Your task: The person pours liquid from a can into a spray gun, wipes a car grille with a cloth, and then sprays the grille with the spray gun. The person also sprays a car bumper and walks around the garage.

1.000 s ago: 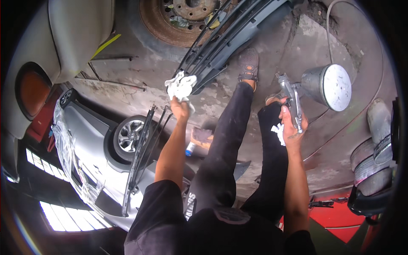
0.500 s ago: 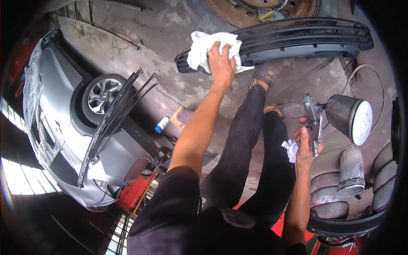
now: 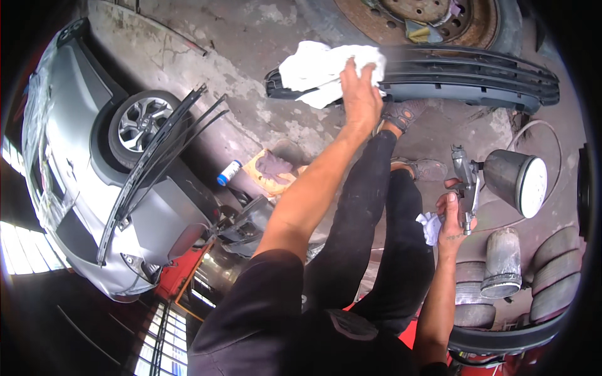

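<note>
My left hand (image 3: 362, 103) is closed on a crumpled white cloth (image 3: 313, 67) and presses it against a long black slatted bumper grille (image 3: 458, 81). The cloth covers much of the grille's left part. On the right, my right hand (image 3: 453, 213) grips a metal spray gun (image 3: 464, 182) by its handle, with a grey paint cup (image 3: 509, 178) attached and its pale round end showing. A small crumpled white wad (image 3: 430, 227) sticks out beside that hand's palm.
A silver car (image 3: 94, 169) with black trim strips (image 3: 157, 169) stands at left. A rusty wheel (image 3: 433, 19) lies beyond the grille. Stacked tyres (image 3: 557, 269) and a grey canister (image 3: 503, 260) stand at right. A blue-capped white bottle (image 3: 229, 173) is on the floor. A thin hose (image 3: 560, 150) curves behind the cup.
My left hand has slid the cloth to the right along the grille. My right hand still holds the spray gun in nearly the same place. The whole view has shifted slightly.
</note>
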`<action>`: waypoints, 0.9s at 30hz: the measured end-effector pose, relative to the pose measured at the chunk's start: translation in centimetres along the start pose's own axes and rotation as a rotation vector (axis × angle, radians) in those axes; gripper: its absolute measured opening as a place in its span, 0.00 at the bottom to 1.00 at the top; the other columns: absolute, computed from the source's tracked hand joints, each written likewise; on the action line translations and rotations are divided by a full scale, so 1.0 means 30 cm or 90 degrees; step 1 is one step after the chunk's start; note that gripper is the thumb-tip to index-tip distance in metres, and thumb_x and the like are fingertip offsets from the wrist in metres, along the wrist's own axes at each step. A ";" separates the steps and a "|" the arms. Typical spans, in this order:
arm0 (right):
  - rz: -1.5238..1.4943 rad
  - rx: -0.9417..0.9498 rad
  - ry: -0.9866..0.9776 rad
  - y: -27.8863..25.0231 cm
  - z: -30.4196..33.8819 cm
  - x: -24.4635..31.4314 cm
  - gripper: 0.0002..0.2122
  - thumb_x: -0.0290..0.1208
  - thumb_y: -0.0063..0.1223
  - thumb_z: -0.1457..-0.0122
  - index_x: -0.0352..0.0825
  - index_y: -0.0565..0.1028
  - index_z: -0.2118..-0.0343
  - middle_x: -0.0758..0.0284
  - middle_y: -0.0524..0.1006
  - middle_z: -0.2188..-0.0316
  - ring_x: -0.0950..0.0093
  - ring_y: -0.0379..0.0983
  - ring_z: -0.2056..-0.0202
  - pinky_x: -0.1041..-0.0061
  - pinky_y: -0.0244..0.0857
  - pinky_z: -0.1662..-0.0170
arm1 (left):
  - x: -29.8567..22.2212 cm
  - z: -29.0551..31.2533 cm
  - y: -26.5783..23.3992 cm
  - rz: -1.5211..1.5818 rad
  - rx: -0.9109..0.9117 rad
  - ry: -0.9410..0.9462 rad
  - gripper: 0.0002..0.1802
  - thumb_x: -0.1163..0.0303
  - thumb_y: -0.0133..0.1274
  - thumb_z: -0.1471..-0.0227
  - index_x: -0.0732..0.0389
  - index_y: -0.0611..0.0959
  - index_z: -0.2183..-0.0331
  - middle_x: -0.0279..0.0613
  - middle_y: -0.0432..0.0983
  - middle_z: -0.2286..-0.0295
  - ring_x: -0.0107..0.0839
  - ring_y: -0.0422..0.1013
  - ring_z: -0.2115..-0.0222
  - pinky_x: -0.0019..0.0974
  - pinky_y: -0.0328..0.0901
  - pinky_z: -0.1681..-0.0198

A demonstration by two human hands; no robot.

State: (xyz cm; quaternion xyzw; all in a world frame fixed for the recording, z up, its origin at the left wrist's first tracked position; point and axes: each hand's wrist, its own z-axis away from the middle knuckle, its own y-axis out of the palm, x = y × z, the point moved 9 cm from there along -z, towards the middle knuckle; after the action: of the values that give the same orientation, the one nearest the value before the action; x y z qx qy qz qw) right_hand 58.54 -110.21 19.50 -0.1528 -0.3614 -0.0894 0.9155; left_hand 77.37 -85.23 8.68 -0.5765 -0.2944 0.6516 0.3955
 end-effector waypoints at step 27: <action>-0.053 -0.034 -0.013 -0.041 -0.005 0.020 0.11 0.31 0.60 0.36 0.30 0.80 0.55 0.72 0.76 0.79 0.84 0.69 0.79 0.81 0.62 0.74 | 0.553 0.231 -0.346 0.001 -0.164 -0.236 0.18 0.80 0.52 0.52 0.67 0.86 0.57 0.57 0.80 0.63 0.50 0.77 0.59 0.45 0.68 0.50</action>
State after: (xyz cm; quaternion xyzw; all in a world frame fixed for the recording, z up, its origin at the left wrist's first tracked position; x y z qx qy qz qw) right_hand 58.73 -111.43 20.09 -0.1632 -0.3741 -0.1355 0.9028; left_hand 72.01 -65.21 9.91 -0.4929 -0.4423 0.7036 0.2578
